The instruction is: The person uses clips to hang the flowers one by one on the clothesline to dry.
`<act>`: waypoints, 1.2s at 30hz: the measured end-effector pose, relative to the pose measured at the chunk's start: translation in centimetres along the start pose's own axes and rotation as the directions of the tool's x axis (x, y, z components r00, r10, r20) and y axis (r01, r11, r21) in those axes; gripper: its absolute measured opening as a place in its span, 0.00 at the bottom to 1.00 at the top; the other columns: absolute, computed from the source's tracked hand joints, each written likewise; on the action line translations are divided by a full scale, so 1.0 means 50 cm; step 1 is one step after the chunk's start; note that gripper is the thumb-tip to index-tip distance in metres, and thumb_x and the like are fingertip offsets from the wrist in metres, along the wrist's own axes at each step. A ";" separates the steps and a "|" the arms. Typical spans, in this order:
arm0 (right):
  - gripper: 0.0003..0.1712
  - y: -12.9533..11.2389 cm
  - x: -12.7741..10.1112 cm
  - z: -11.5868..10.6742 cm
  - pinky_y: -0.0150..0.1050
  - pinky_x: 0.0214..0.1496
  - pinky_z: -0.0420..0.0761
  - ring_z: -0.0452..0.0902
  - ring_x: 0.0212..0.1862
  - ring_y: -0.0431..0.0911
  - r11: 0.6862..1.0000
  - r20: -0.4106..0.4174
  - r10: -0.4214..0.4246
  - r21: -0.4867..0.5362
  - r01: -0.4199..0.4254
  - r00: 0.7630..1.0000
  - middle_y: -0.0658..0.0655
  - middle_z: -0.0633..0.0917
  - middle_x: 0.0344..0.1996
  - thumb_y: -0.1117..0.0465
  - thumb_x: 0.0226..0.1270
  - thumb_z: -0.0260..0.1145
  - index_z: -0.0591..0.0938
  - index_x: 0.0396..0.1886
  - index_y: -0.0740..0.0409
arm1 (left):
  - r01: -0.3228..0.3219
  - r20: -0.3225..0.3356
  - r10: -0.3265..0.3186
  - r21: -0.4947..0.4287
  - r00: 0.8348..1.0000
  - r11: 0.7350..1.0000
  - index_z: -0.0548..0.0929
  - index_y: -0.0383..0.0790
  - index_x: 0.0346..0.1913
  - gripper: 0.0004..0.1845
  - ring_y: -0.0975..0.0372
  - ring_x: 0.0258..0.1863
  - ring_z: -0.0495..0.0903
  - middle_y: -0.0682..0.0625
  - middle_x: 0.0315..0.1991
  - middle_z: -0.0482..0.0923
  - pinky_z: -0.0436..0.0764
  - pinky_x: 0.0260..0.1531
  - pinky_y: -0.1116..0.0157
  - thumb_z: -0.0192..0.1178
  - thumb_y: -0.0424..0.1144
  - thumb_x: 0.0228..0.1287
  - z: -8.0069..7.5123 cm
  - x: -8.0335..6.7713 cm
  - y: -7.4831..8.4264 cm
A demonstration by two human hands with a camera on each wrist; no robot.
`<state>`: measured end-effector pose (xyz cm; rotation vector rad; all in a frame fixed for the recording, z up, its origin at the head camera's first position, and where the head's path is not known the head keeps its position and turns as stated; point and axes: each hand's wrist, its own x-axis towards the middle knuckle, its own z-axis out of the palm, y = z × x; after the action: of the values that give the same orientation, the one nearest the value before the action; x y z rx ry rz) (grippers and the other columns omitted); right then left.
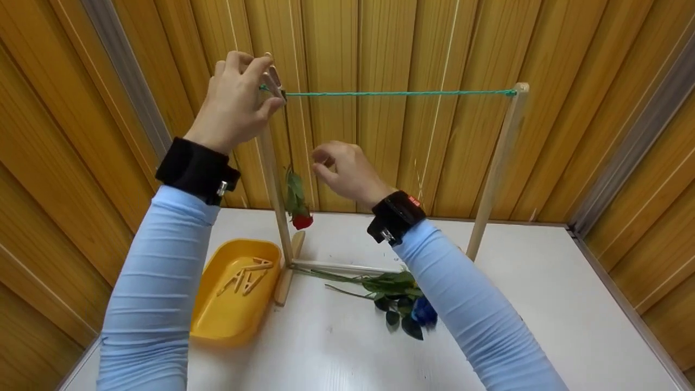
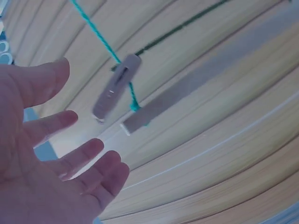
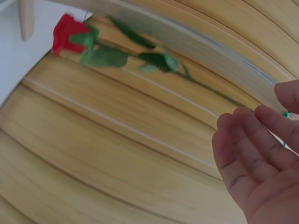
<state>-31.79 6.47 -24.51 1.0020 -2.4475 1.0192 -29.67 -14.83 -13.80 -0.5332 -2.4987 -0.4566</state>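
Hanging head-down from the green cord (image 1: 396, 93), red rose (image 1: 302, 220) pegged at far left post, left hand (image 1: 239, 100) fingers spread beside clothespin (image 2: 116, 87), right hand (image 1: 347, 171) loosely open below, apart.

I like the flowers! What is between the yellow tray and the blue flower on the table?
The wooden foot of the rack's left post lies between the yellow tray and the blue flower, plus green stems. The head view shows it.

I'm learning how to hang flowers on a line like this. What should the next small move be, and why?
Probably the right hand should reach down for the blue flower on the table. The red rose already hangs head down from the clothespin on the green string, neither hand holds anything, and more pins lie in the yellow tray.
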 end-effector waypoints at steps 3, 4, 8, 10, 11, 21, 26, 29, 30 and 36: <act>0.13 0.020 -0.031 -0.017 0.46 0.58 0.81 0.82 0.52 0.56 0.999 -0.031 -0.033 -0.026 0.032 0.999 0.65 0.86 0.50 0.64 0.77 0.63 0.83 0.52 0.68 | -0.020 -0.065 0.019 -0.010 0.998 1.000 0.68 0.39 0.75 0.30 0.42 0.73 0.60 0.34 0.73 0.61 0.62 0.70 0.44 0.62 0.41 0.75 0.013 -0.027 0.012; 0.13 0.026 -0.042 -0.023 0.47 0.58 0.81 0.82 0.52 0.56 0.998 -0.041 -0.044 -0.040 0.042 0.998 0.65 0.86 0.50 0.63 0.77 0.63 0.84 0.52 0.68 | -0.028 -0.085 0.027 -0.012 0.996 1.000 0.69 0.39 0.74 0.30 0.42 0.73 0.60 0.35 0.73 0.61 0.63 0.70 0.44 0.63 0.41 0.75 0.019 -0.037 0.016; 0.15 0.047 -0.083 -0.042 0.51 0.59 0.81 0.82 0.53 0.59 0.991 -0.082 -0.092 -0.108 0.083 0.992 0.66 0.86 0.50 0.62 0.77 0.64 0.84 0.52 0.70 | -0.076 -0.178 0.075 -0.001 0.981 0.997 0.69 0.37 0.74 0.31 0.43 0.73 0.60 0.34 0.73 0.62 0.64 0.68 0.44 0.64 0.41 0.73 0.047 -0.080 0.033; 0.16 0.055 -0.102 -0.049 0.52 0.61 0.81 0.82 0.54 0.60 0.984 -0.099 -0.122 -0.141 0.107 0.988 0.67 0.85 0.50 0.62 0.77 0.63 0.83 0.53 0.71 | -0.102 -0.222 0.102 0.010 0.970 0.995 0.69 0.36 0.74 0.31 0.43 0.74 0.60 0.34 0.74 0.62 0.65 0.67 0.44 0.64 0.41 0.74 0.065 -0.102 0.041; 0.17 0.058 -0.112 -0.053 0.52 0.62 0.80 0.82 0.55 0.60 0.981 -0.104 -0.130 -0.155 0.113 0.986 0.67 0.85 0.51 0.61 0.77 0.63 0.83 0.54 0.71 | -0.116 -0.242 0.116 0.014 0.963 0.993 0.70 0.35 0.74 0.31 0.43 0.74 0.61 0.33 0.74 0.62 0.65 0.67 0.44 0.64 0.41 0.74 0.075 -0.113 0.044; 0.25 0.077 -0.207 -0.071 0.56 0.70 0.73 0.75 0.66 0.60 0.948 -0.180 -0.169 -0.298 0.110 0.969 0.67 0.79 0.64 0.58 0.77 0.65 0.78 0.66 0.68 | -0.187 -0.356 0.182 0.021 0.917 0.982 0.71 0.33 0.73 0.29 0.44 0.76 0.61 0.36 0.76 0.65 0.58 0.74 0.43 0.59 0.45 0.78 0.180 -0.212 0.056; 0.28 0.096 -0.258 -0.063 0.58 0.73 0.69 0.71 0.71 0.61 0.932 -0.229 -0.166 -0.353 0.077 0.959 0.67 0.76 0.69 0.57 0.76 0.66 0.76 0.69 0.67 | -0.181 -0.356 0.172 0.009 0.918 0.983 0.72 0.34 0.74 0.31 0.44 0.77 0.61 0.37 0.76 0.64 0.58 0.74 0.42 0.60 0.47 0.76 0.237 -0.256 0.059; 0.30 0.110 -0.291 -0.053 0.59 0.73 0.68 0.69 0.72 0.61 0.929 -0.262 -0.171 -0.363 0.068 0.950 0.67 0.75 0.70 0.58 0.74 0.68 0.75 0.70 0.68 | -0.164 -0.343 0.157 0.007 0.926 0.986 0.72 0.35 0.73 0.31 0.43 0.76 0.61 0.37 0.77 0.64 0.58 0.74 0.41 0.61 0.48 0.75 0.268 -0.280 0.061; 0.30 0.114 -0.302 -0.049 0.59 0.73 0.68 0.69 0.72 0.61 0.930 -0.274 -0.169 -0.363 0.061 0.947 0.67 0.74 0.70 0.58 0.74 0.68 0.75 0.70 0.68 | -0.157 -0.338 0.152 0.013 0.929 0.987 0.72 0.35 0.73 0.31 0.43 0.76 0.62 0.37 0.77 0.64 0.58 0.74 0.41 0.61 0.48 0.75 0.278 -0.288 0.062; 0.35 0.142 -0.366 -0.022 0.61 0.74 0.64 0.65 0.75 0.62 0.932 -0.328 -0.128 -0.362 0.001 0.936 0.67 0.72 0.72 0.59 0.70 0.70 0.73 0.72 0.68 | -0.130 -0.304 0.135 0.037 0.943 0.991 0.72 0.36 0.74 0.33 0.43 0.76 0.62 0.37 0.77 0.63 0.59 0.73 0.41 0.63 0.49 0.72 0.337 -0.333 0.066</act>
<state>-23.81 19.73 -36.60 0.7075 -2.1804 0.6282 -22.54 -9.49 -36.03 -0.5733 -2.1535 -0.4296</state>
